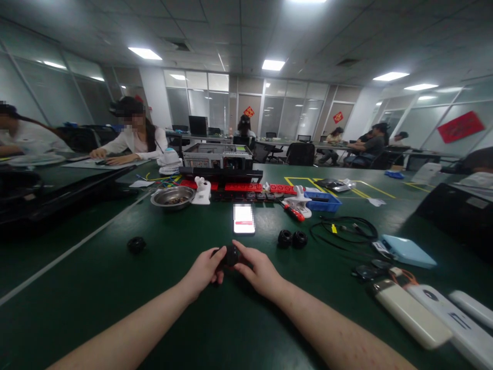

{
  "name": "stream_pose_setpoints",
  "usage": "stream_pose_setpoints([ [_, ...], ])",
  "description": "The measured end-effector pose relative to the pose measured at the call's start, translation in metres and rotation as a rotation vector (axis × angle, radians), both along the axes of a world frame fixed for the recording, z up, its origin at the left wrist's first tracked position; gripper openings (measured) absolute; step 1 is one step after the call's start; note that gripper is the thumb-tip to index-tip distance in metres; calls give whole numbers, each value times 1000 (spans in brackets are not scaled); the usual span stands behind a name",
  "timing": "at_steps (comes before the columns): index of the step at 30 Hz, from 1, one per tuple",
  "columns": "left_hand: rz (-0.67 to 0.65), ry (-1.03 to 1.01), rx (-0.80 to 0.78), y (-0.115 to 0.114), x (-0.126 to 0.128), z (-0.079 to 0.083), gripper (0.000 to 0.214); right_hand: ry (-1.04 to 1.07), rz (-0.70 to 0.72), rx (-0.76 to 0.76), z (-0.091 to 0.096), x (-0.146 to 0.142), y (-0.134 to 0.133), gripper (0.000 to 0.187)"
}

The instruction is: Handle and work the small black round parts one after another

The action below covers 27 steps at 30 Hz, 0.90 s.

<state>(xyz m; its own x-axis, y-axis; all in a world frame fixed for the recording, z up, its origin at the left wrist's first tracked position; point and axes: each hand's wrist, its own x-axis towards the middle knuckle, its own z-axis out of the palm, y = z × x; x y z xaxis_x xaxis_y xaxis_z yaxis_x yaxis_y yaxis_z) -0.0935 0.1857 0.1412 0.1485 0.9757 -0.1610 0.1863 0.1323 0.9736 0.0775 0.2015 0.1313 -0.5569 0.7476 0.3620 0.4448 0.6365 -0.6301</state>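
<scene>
Between my hands is a small round black part point(231, 255), held just above the green table point(185, 329); its exact kind is unclear. My left hand point(208, 266) is closed on its left side, thumb on top and fingers curled beneath. On its right side my right hand point(259, 266) grips it between thumb and fingers. Two similar black round parts point(292, 238) stand side by side to the right of my hands. Another black round piece point(136, 245) lies off to the left. Just beyond my hands a phone point(244, 218) with a lit screen lies on the table.
A metal bowl point(172, 197) of small parts, an open computer case point(216, 156), a red-handled screwdriver point(295, 212) and a blue tray point(323, 201) stand farther back. At right are a black cable point(346, 234), a light-blue box point(407, 250) and power banks point(412, 313). A co-worker point(133, 136) sits across at left.
</scene>
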Motion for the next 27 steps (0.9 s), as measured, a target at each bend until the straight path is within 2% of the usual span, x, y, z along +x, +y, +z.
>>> stream_pose_setpoints([
  [5, 10, 48, 50, 0, -2, 4, 35, -1, -14, -37, -2, -2, -2, 57],
  [8, 57, 147, 213, -1, -4, 5, 35, 96, -61, -151, -3, -4, -3, 56],
  [10, 58, 224, 323, -2, -6, 5, 37, 158, -104, -204, -5, -4, -1, 42],
  [12, 33, 293, 388, -4, -7, 5, 39, 189, -122, -221, -6, -4, 2, 31],
  [18, -75, 375, 448, -10, -7, 10, 45, 158, -86, -214, -6, -3, 4, 40],
  [20, -69, 332, 405, -10, -5, 10, 46, 139, -88, -173, -3, -3, 2, 36],
  [23, -51, 160, 166, -9, -1, 9, 45, 110, -69, -100, 1, -1, -1, 23],
  [25, -29, 17, -46, -8, 2, 9, 47, 87, -39, -63, 3, -1, -3, 28],
  [27, -15, -96, -184, -6, 3, 8, 49, 61, -4, -45, 4, 0, -4, 40],
])
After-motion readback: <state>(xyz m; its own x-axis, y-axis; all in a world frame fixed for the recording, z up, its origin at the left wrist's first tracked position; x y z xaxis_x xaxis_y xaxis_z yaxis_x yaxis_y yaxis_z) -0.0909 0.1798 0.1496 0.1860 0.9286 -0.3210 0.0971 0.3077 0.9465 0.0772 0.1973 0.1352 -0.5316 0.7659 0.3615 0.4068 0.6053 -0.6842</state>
